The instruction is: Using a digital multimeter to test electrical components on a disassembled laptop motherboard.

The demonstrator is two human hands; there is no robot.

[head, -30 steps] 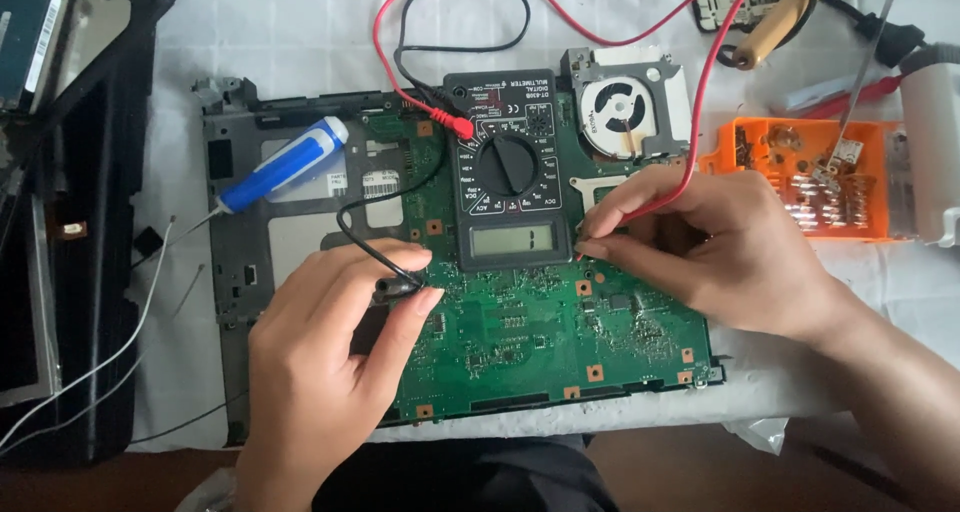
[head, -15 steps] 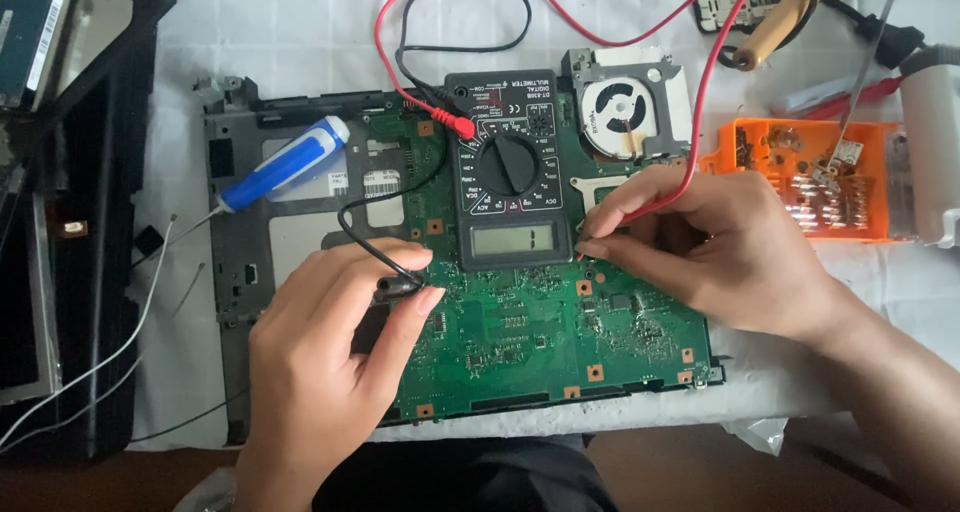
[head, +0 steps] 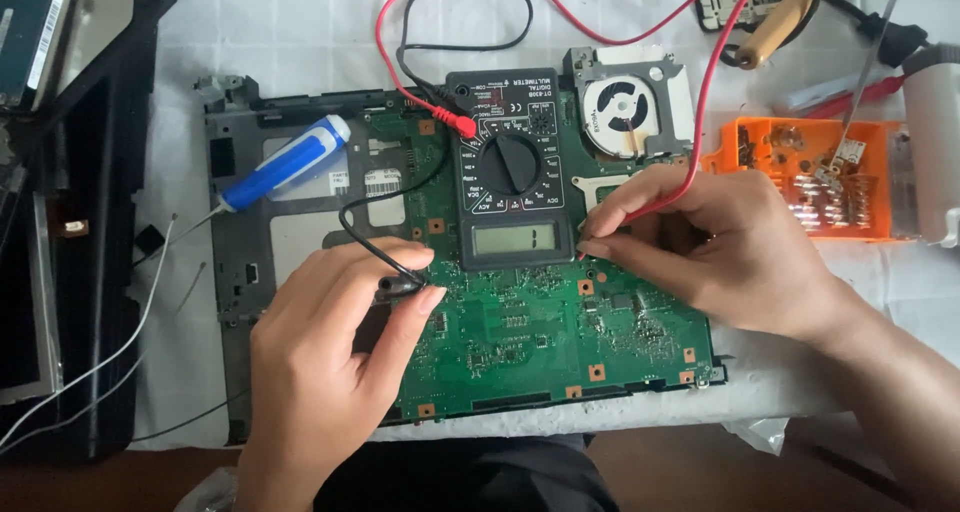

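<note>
Pinching a black probe tip (head: 400, 285), the left hand's (head: 320, 372) fingers (head: 425, 300) press it onto the green circuit board (head: 540, 332). Right hand (head: 730, 247) fingers clench the red-leaded probe at the board beside the black multimeter (head: 512, 172). A blue-handled screwdriver (head: 285, 162) lies on the laptop chassis, an orange parts tray (head: 840, 177) on the counter.

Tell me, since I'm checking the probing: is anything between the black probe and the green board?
Nothing visible. The left hand holds the black probe directly over the green circuit board; its tip is hidden by the fingers.
</note>
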